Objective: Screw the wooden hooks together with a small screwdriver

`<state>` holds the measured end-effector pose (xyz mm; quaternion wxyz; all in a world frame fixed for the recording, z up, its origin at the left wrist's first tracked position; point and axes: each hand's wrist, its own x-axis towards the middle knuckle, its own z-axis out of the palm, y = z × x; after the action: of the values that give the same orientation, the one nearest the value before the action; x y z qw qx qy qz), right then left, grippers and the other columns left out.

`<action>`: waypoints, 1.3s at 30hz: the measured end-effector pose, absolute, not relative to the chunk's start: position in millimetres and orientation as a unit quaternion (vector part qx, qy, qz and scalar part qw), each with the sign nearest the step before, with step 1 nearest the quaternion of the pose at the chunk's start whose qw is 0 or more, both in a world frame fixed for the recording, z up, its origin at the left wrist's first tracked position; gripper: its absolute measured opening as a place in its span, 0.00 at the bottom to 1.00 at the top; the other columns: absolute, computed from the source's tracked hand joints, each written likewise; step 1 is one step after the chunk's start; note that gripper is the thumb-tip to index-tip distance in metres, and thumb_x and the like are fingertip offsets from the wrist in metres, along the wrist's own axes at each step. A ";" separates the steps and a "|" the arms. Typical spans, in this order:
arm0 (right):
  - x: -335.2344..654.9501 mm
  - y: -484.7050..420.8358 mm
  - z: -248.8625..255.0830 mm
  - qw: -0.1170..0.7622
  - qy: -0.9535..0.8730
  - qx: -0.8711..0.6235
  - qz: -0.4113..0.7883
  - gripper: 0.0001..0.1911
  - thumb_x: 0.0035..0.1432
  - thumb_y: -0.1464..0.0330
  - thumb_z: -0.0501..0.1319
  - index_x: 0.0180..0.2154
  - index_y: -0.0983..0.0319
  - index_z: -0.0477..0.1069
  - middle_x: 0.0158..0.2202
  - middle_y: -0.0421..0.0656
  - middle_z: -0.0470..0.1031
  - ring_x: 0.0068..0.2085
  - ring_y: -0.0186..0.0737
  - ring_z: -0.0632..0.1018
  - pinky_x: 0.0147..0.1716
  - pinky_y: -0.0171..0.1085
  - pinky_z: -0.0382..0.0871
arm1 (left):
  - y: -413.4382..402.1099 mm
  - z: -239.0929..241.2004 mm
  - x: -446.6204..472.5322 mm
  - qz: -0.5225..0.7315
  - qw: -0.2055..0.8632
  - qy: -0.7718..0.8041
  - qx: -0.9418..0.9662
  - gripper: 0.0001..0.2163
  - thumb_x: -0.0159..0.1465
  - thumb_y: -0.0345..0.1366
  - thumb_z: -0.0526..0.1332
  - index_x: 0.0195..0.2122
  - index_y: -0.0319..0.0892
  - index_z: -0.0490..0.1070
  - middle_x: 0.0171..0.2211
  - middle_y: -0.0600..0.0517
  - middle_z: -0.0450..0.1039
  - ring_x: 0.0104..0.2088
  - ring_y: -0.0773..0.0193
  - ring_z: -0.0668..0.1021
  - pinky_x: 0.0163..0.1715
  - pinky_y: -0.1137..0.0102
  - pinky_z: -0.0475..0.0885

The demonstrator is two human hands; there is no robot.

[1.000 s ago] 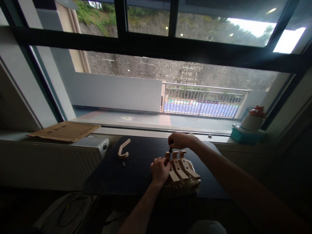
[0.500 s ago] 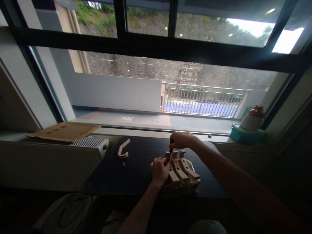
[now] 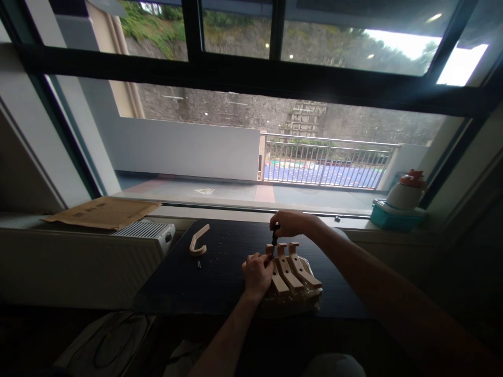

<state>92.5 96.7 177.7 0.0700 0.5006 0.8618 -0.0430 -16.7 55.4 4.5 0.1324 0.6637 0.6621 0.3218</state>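
I note my right hand [image 3: 288, 223] pinching a dark tool [image 3: 274, 236] above the hooks [image 3: 291, 269]; my left hand [image 3: 256, 272] grips them at 9 o'clock.

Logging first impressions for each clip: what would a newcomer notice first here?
Both hands meet on the dark table: the left hand steadies a row of wooden hooks while the right hand holds a small dark tool over them. One loose hook lies apart to the left, before the big window.
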 end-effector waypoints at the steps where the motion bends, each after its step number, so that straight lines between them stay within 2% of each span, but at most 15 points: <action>1: 92.8 96.5 177.6 0.065 0.865 0.496 -0.046 0.16 0.48 0.67 0.61 0.42 0.57 0.73 0.39 0.41 0.75 0.32 0.35 0.74 0.25 0.30 0.62 | 55.6 4.2 -16.6 0.324 0.131 0.662 0.663 0.10 0.61 0.39 0.55 0.40 0.50 0.74 0.37 0.52 0.74 0.43 0.60 0.71 0.45 0.65 0.60; 6: 93.7 94.9 176.8 0.072 0.856 0.511 -0.019 0.13 0.50 0.65 0.60 0.38 0.60 0.75 0.35 0.44 0.76 0.31 0.37 0.74 0.25 0.31 0.61 | 54.5 6.1 -16.5 0.318 0.126 0.673 0.656 0.08 0.60 0.39 0.56 0.34 0.47 0.74 0.34 0.52 0.74 0.42 0.60 0.71 0.44 0.65 0.61; 11: 94.0 95.1 177.1 0.045 0.867 0.492 -0.056 0.16 0.49 0.67 0.60 0.43 0.57 0.73 0.41 0.42 0.75 0.33 0.35 0.73 0.25 0.30 0.62 | 53.0 8.6 -17.1 0.313 0.137 0.669 0.661 0.09 0.61 0.40 0.55 0.38 0.48 0.73 0.36 0.52 0.74 0.43 0.60 0.71 0.44 0.65 0.61; 17: 94.7 95.2 175.0 0.053 0.860 0.506 -0.043 0.13 0.51 0.64 0.58 0.38 0.60 0.75 0.34 0.43 0.76 0.29 0.35 0.73 0.23 0.31 0.61 | 54.0 6.4 -17.1 0.334 0.139 0.661 0.657 0.08 0.60 0.39 0.56 0.36 0.48 0.74 0.34 0.52 0.74 0.42 0.59 0.71 0.45 0.64 0.60; 22: 99.6 97.8 174.6 0.029 0.874 0.480 -0.075 0.16 0.50 0.67 0.59 0.42 0.58 0.74 0.40 0.41 0.75 0.32 0.34 0.74 0.24 0.29 0.62 | 54.8 4.4 -17.4 0.346 0.137 0.660 0.652 0.08 0.59 0.39 0.56 0.35 0.48 0.74 0.34 0.53 0.74 0.42 0.59 0.71 0.45 0.64 0.60; 28: 101.3 99.6 172.6 0.045 0.858 0.502 -0.098 0.16 0.54 0.64 0.56 0.41 0.64 0.74 0.31 0.44 0.77 0.28 0.34 0.74 0.24 0.31 0.62 | 54.8 4.9 -18.2 0.351 0.145 0.651 0.658 0.08 0.59 0.38 0.56 0.36 0.48 0.74 0.34 0.53 0.74 0.42 0.59 0.71 0.45 0.64 0.60; 33: 100.7 100.1 173.3 0.011 0.873 0.482 -0.070 0.17 0.50 0.65 0.59 0.43 0.59 0.73 0.40 0.43 0.75 0.31 0.34 0.74 0.24 0.30 0.61 | 56.2 2.7 -17.4 0.351 0.132 0.657 0.653 0.08 0.59 0.38 0.57 0.36 0.49 0.75 0.33 0.53 0.74 0.41 0.60 0.71 0.44 0.64 0.60; 39: 100.0 96.3 175.3 0.022 0.862 0.492 -0.117 0.14 0.52 0.65 0.57 0.40 0.62 0.74 0.30 0.42 0.76 0.26 0.32 0.73 0.22 0.29 0.60 | 56.0 1.9 -17.1 0.354 0.132 0.653 0.656 0.08 0.59 0.38 0.57 0.36 0.49 0.75 0.33 0.54 0.74 0.41 0.60 0.71 0.43 0.64 0.61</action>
<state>100.0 96.3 175.3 0.0215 0.4923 0.8623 -0.1166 -17.1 56.0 1.9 0.1319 0.6557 0.6535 0.3544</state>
